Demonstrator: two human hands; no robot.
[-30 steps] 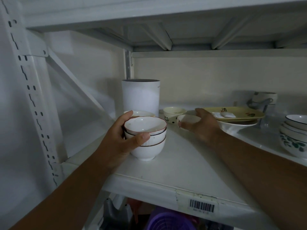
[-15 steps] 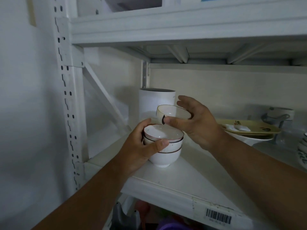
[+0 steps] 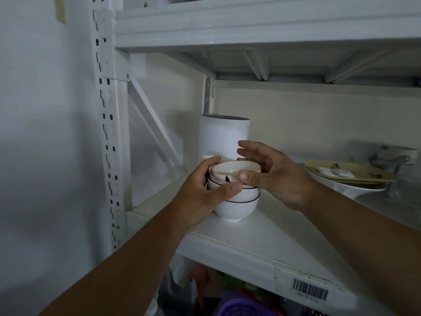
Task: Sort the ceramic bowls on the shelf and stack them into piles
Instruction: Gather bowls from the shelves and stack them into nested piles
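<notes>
A stack of white bowls with thin dark rims (image 3: 237,202) stands on the white shelf board (image 3: 262,233). My left hand (image 3: 200,197) grips the stack from the left, thumb across its front. A small cream bowl (image 3: 234,171) sits on top of the stack. My right hand (image 3: 271,176) holds this cream bowl, thumb on its front rim and fingers curved behind it. Another small white bowl (image 3: 208,157) peeks out behind the stack.
A tall white cylinder (image 3: 224,135) stands behind the stack. To the right a yellow plate (image 3: 364,175) lies on a white bowl (image 3: 346,189), with a mug (image 3: 397,156) behind. The shelf's upright post (image 3: 109,133) is at left; a purple basket (image 3: 241,306) sits below.
My right hand picked the small cream bowl from the back of the shelf, carried it left and lowered it onto the stack. My left hand kept gripping the stack.
</notes>
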